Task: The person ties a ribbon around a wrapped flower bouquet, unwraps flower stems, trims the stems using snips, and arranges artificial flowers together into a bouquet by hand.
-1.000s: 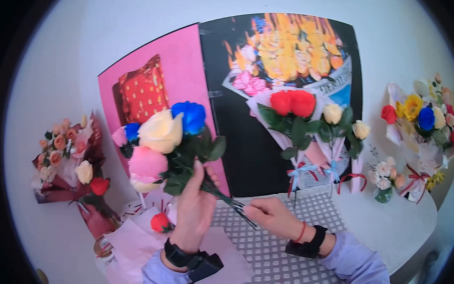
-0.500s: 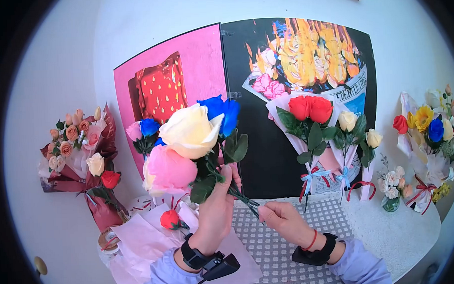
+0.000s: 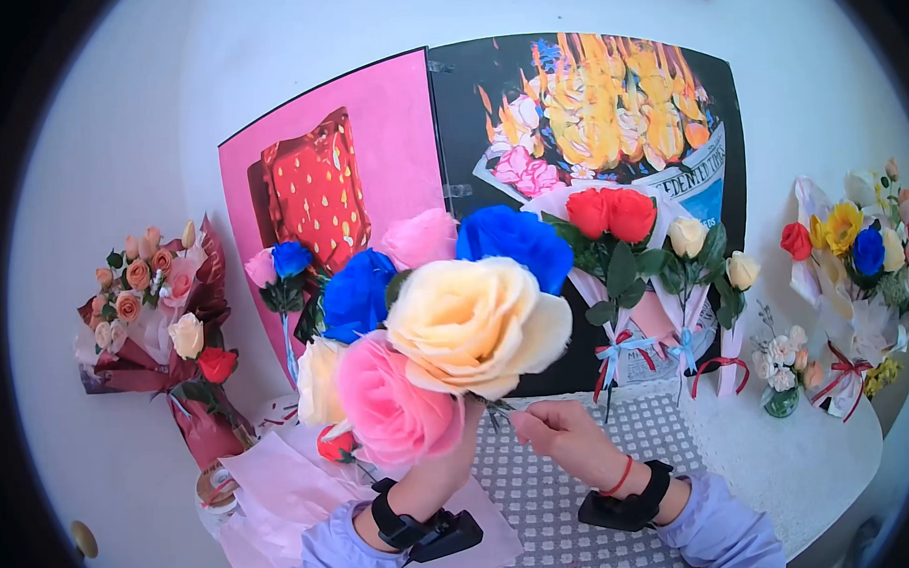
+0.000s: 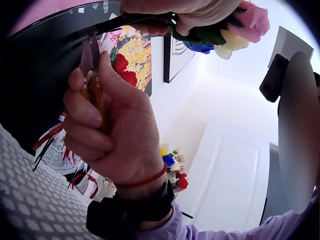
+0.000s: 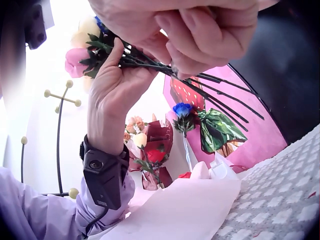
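Observation:
My left hand (image 3: 458,450) grips a bunch of roses by their green stems, mostly behind the blooms in the head view. The bunch has a cream rose (image 3: 486,323), a pink rose (image 3: 398,396) and a blue rose (image 3: 513,247) among several blooms, tipped toward the head camera. Its stems (image 5: 220,102) stick out past my fist in the right wrist view. My right hand (image 3: 560,436), fingers curled, is close to these stems. In the left wrist view that hand holds small shears (image 4: 94,85) with orange handles, blades near the stems.
Pink wrapping paper (image 3: 282,500) and a loose red rose (image 3: 336,443) lie at left, beside a ribbon roll (image 3: 217,490). Wrapped red roses (image 3: 612,213) lean on the black painting (image 3: 473,253). A glass vase (image 3: 781,401) and another bouquet (image 3: 854,270) stand at right.
The blooms have tipped toward the head camera and swung right, hiding most of my left hand and the stems. My right hand stays close to the stems.

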The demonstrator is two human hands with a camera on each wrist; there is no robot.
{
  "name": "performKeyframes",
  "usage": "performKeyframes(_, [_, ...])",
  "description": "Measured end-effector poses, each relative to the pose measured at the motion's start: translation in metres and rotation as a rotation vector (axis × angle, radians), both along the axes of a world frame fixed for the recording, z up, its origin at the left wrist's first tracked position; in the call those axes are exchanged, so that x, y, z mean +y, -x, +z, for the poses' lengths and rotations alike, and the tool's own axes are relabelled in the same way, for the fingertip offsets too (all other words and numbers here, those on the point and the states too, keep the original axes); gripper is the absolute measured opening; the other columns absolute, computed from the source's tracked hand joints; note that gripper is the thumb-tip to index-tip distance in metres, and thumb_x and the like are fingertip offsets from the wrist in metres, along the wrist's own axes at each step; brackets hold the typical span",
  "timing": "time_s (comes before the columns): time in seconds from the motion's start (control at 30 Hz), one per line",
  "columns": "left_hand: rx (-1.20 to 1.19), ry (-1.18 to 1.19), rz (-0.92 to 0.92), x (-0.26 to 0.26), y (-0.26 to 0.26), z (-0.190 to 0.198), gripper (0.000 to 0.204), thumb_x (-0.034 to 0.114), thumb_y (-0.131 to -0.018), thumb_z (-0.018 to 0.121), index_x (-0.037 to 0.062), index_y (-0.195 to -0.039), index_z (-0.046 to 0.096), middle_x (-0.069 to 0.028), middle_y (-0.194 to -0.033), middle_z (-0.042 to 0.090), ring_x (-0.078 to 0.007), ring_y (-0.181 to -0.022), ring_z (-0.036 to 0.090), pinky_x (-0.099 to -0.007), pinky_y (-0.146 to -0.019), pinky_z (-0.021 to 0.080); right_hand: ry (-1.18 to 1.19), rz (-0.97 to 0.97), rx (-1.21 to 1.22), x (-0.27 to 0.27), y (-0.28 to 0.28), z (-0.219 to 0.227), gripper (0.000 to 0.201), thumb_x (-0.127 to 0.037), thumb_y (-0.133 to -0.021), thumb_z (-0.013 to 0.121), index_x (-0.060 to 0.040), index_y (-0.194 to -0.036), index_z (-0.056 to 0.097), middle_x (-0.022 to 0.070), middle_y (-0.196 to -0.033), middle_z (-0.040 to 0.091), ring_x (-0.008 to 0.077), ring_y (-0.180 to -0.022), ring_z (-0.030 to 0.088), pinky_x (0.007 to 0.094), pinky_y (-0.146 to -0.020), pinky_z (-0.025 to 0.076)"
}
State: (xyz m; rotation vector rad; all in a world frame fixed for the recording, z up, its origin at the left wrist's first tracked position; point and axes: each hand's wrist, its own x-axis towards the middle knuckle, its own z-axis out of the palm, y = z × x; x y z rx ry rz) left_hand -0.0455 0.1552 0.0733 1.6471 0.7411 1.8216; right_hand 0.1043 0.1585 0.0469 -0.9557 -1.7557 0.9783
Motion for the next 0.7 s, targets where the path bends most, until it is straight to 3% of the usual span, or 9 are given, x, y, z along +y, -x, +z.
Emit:
performKeyframes(0.07, [-0.050,-0.042,-0.012,-0.001,-0.003,-0.001,0.009,0.013,-0.088,0.051,0.0048,-0.092,0.050,-0.0007,-0.086,0.049,-0.0096,-0.079,0.043,-0.0258,-0.072,0.037,-0.009,-0.009,0.012,0.000,0.000,0.000,0.036,-0.030,-0.085,0.053,0.0017,-0.069,0.057,0.0027,-0.051,0.044,0.0084,-0.049,0.039,0.0288,-0.046,0.033])
performKeyframes(0.13, [-0.019,-0.039,-0.007,-0.007,-0.003,0.011,0.010,0.011,-0.088,0.050,0.0053,-0.096,0.048,-0.0010,-0.086,0.048,-0.0104,-0.079,0.044,-0.0261,-0.072,0.037,0.028,0.004,0.004,-0.002,0.001,0.001,0.031,-0.025,-0.088,0.051,-0.0011,-0.069,0.056,-0.0049,-0.058,0.044,0.0028,-0.054,0.036,0.0196,-0.048,0.029])
performKeyframes(0.17, [-0.096,-0.010,-0.101,-0.014,-0.004,0.020,0.011,0.010,-0.088,0.050,0.0058,-0.098,0.047,-0.0011,-0.085,0.047,-0.0109,-0.079,0.044,-0.0263,-0.073,0.037,0.027,0.004,0.005,-0.001,0.001,0.000,0.031,-0.025,-0.088,0.051,-0.0011,-0.069,0.056,-0.0049,-0.058,0.044,0.0028,-0.054,0.036,0.0196,-0.048,0.029])
performKeyframes(0.23, [-0.266,-0.035,-0.315,-0.016,-0.004,0.028,0.018,0.009,-0.088,0.049,0.0068,-0.105,0.044,-0.0017,-0.085,0.045,-0.0122,-0.079,0.045,-0.0266,-0.074,0.037,-0.083,-0.041,-0.001,-0.001,0.002,-0.002,0.034,-0.029,-0.085,0.053,0.0010,-0.069,0.056,0.0041,-0.050,0.044,0.0099,-0.047,0.040,0.0297,-0.045,0.033])
performKeyframes(0.33, [-0.465,0.053,-0.365,-0.014,-0.002,0.032,0.017,0.016,-0.087,0.053,0.0065,-0.101,0.050,0.0000,-0.088,0.050,-0.0085,-0.078,0.045,-0.0229,-0.069,0.037,-0.127,-0.060,-0.032,-0.004,0.003,0.001,0.033,-0.028,-0.085,0.052,0.0008,-0.068,0.055,0.0047,-0.049,0.045,0.0106,-0.046,0.039,0.0300,-0.045,0.032])
performKeyframes(0.43, [-0.506,0.098,-0.442,-0.009,0.005,0.032,0.019,0.014,-0.087,0.053,0.0070,-0.105,0.050,0.0002,-0.089,0.051,-0.0079,-0.080,0.046,-0.0228,-0.070,0.037,-0.146,-0.042,0.024,0.000,0.004,-0.005,0.034,-0.028,-0.086,0.052,0.0008,-0.067,0.053,0.0025,-0.049,0.042,0.0093,-0.046,0.037,0.0290,-0.044,0.030])
performKeyframes(0.57, [-0.479,0.089,-0.380,-0.008,0.001,0.029,0.020,0.015,-0.089,0.051,0.0062,-0.106,0.046,-0.0018,-0.088,0.048,-0.0112,-0.082,0.045,-0.0261,-0.075,0.038,-0.084,-0.020,0.058,0.000,0.004,-0.006,0.036,-0.028,-0.086,0.052,0.0009,-0.065,0.051,0.0002,-0.049,0.039,0.0078,-0.047,0.034,0.0280,-0.044,0.029])
performKeyframes(0.63, [-0.364,0.027,-0.373,-0.012,-0.003,0.026,0.017,0.013,-0.088,0.051,0.0060,-0.104,0.046,-0.0011,-0.088,0.048,-0.0104,-0.083,0.045,-0.0254,-0.077,0.037,-0.018,0.032,0.074,0.000,0.003,-0.006,0.027,-0.023,-0.088,0.050,-0.0028,-0.070,0.055,-0.0051,-0.059,0.045,0.0035,-0.053,0.036,0.0201,-0.048,0.030])
performKeyframes(0.7, [-0.293,0.036,-0.322,-0.016,-0.003,0.026,0.016,0.011,-0.088,0.051,0.0062,-0.103,0.046,-0.0010,-0.088,0.048,-0.0103,-0.083,0.045,-0.0252,-0.078,0.037,-0.023,0.022,0.052,-0.001,0.003,-0.004,0.027,-0.023,-0.088,0.050,-0.0026,-0.070,0.055,-0.0050,-0.059,0.045,0.0035,-0.053,0.036,0.0201,-0.048,0.030])
